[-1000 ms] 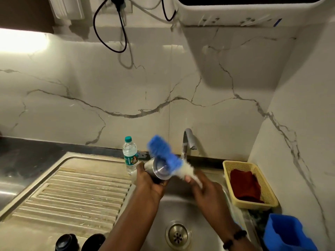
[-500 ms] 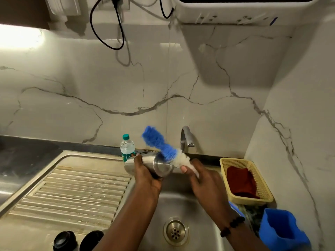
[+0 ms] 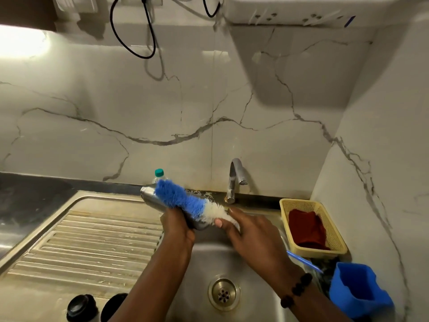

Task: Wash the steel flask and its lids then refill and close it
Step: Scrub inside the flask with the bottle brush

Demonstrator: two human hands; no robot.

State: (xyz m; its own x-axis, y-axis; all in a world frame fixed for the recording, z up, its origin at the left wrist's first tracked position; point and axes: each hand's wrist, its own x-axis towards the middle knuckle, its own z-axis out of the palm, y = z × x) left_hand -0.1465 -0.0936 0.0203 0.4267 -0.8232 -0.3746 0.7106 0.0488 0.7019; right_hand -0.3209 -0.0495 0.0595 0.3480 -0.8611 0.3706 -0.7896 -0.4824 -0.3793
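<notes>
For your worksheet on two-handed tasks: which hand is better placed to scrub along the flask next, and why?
Right. The right hand already grips the brush, whose bristles lie on the flask; the left hand holds the flask.

Brush (image 3: 185,202) now flat along the outside of the steel flask (image 3: 151,198), bristle head pointing toward 10 o'clock, no longer angled up out of the flask's mouth as a second ago. Flask turned in the left hand (image 3: 177,225): open mouth no longer facing the camera, body now stretched toward 10 o'clock, partly covering the plastic bottle (image 3: 159,175) behind it. Right hand (image 3: 250,231) shifted toward 9 o'clock along the brush, pinching it at the white bristles. Blue handle end (image 3: 304,261) now showing past the right wrist at 4 o'clock.
</notes>
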